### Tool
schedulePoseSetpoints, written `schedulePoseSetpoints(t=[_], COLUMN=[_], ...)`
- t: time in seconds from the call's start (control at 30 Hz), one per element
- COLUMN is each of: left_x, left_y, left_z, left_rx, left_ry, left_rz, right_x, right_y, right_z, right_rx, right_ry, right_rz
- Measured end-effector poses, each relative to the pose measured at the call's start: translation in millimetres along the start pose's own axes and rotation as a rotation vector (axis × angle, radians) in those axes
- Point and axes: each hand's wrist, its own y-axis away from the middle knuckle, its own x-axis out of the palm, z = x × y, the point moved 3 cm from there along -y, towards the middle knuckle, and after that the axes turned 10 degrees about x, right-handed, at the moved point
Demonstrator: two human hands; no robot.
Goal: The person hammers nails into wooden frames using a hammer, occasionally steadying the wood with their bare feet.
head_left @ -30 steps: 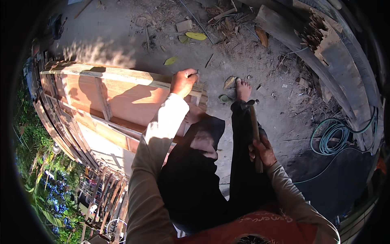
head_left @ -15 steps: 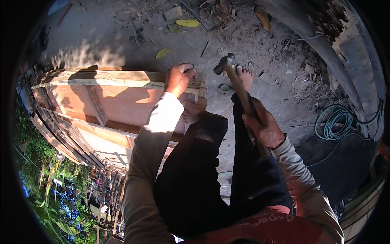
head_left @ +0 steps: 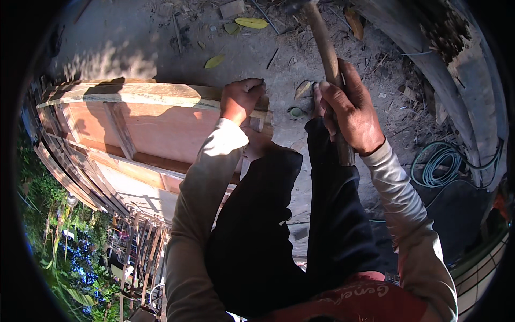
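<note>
My right hand (head_left: 357, 110) is wrapped round the wooden handle of a hammer (head_left: 325, 45). The hammer is raised, its dark metal head partly cut off at the top of the view. My left hand (head_left: 240, 100) rests at the right end of a wooden frame panel (head_left: 155, 95), thumb and forefinger pinched together. A small dark tip shows at those fingertips, too small to name. The panel has pale timber rails and cross-pieces over a reddish sheet, and stands beside my left leg. One of my bare feet is against its end.
Dusty ground holds yellow leaves (head_left: 251, 23), twigs and a block (head_left: 232, 9). A coiled green hose (head_left: 441, 165) lies at right, below a large weathered timber (head_left: 407, 48). Stacked boards (head_left: 70, 177) and plants (head_left: 40, 209) are at left.
My right hand has swung the hammer up and away, from near my foot to the top edge of the view. My left hand stays at the panel's end, still pinched.
</note>
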Motion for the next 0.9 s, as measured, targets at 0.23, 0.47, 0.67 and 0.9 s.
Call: schedulePoseSetpoints(t=[0.23,0.47,0.67,0.9], left_x=[-0.1,5.8,-1.1,-34.7], left_y=[4.8,1.2,7.2,2.0], left_z=[7.1,-6.4,8.9,29.1], left_rx=[0.110,0.085,0.095,0.260], left_ry=[-0.102,-0.149,0.014,-0.723], left_rz=[-0.012,0.024,-0.009,-0.089], right_x=[-16.3,-9.7,-29.5,-7.0], right_y=[-16.7,-12.1,-4.8,-4.8], right_z=[5.1,-17.9,27.3,10.8], right_rx=[-0.003,-0.066,0.078,-0.149], right_ry=[0.388,0.462,0.358,0.136], right_rz=[0.398,-0.010,0.151,-0.221])
